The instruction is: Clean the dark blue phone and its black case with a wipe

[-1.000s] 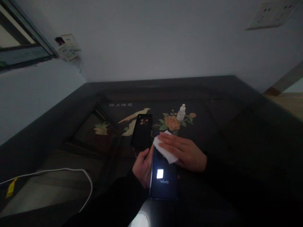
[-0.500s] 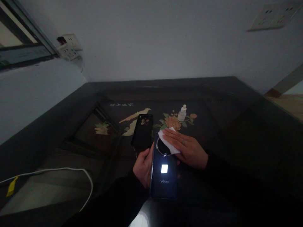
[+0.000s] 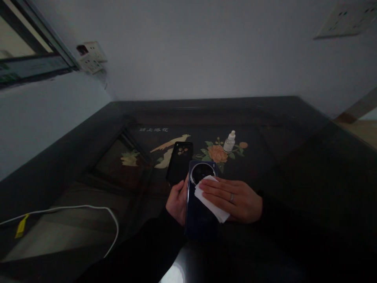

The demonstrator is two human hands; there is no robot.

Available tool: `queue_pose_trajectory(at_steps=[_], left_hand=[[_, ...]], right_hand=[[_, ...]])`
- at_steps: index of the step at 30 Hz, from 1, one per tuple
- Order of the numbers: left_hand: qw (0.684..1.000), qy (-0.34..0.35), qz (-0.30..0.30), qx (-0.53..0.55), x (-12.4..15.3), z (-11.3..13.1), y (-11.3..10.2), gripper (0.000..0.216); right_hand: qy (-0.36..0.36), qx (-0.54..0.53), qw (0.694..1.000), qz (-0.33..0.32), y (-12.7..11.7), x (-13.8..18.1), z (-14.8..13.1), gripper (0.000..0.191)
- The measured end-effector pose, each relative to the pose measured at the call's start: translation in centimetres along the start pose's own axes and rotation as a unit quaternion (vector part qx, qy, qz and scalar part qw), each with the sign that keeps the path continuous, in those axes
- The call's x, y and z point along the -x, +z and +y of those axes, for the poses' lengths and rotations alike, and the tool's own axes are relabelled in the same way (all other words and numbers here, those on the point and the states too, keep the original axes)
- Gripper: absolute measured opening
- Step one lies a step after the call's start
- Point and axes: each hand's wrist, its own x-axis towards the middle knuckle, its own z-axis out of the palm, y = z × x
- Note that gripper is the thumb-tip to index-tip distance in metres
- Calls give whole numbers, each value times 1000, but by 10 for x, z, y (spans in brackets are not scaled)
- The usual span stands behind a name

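A dark blue smartphone (image 3: 198, 220) faces back side up, its big round camera ring at the upper end. Around its left edge my left hand (image 3: 177, 202) is closed; the fingers beneath are mostly hidden. My right hand (image 3: 235, 199), with a ring on one finger, presses a folded white tissue (image 3: 211, 204) onto the phone's back, just below the camera ring and over its lower rim. Beyond the phone, a black phone case (image 3: 179, 161) lies on the table. A small dropper bottle (image 3: 229, 142) with a white cap stands upright farther right.
The dark glossy tabletop (image 3: 273, 157) carries a bird-and-flower picture and reflects light. At the left runs a white cable (image 3: 79, 206) with a yellow tag (image 3: 21, 226). A wall (image 3: 200, 51) with sockets (image 3: 344, 21) rises behind the table.
My right hand and the tissue have slid down the phone, from over the camera ring to below it. The logo and bright reflection on the phone's back no longer show.
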Motion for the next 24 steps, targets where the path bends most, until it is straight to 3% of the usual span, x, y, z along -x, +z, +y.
queue_pose_trajectory(at_steps=[3,10,15,24], left_hand=[[1000,-12,-8,3,1,1,3,41],[992,-109,-67,-2,11,1,8,57],[997,-55,-43,-6,6,-5,3,39],[996,-64,-54,4,10,-1,-6,51]], right_hand=[[4,-1,1000,13,-2,8,8,43],[139,-39,984,104,-12,6,14,45],[99,-22,995,21,-12,-11,0,47],[117,55,991,20,-8,-2,4,47]])
